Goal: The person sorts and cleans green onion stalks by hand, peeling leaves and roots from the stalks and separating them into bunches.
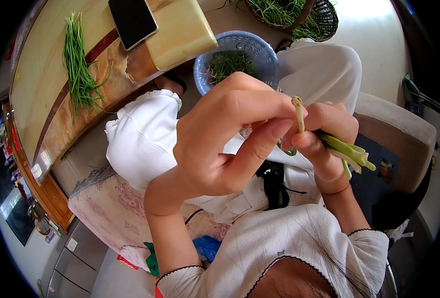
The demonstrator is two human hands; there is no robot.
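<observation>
My left hand point(225, 134) is closed in a pinch, its index fingertip against the pale upright end of a chive stalk point(298, 110). That end has a brownish tip. Close beside it, my right hand point(331, 121) is curled shut, its thumb at the base of the same stalk. A small bunch of thicker green chives point(350, 153) sticks out of the right fist towards the lower right, pale ends outward. The rest of the bunch is hidden by the fingers. Both hands are raised above my lap, over white trousers point(143, 131).
On the stone-topped table point(178, 37) lie a bundle of long chives point(79, 64) and a black-screened phone point(133, 22). Beyond my hands stand a blue plastic basket point(259, 47) with green trimmings and a wicker basket point(328, 22) of greens. A grey armrest point(399, 124) is at right.
</observation>
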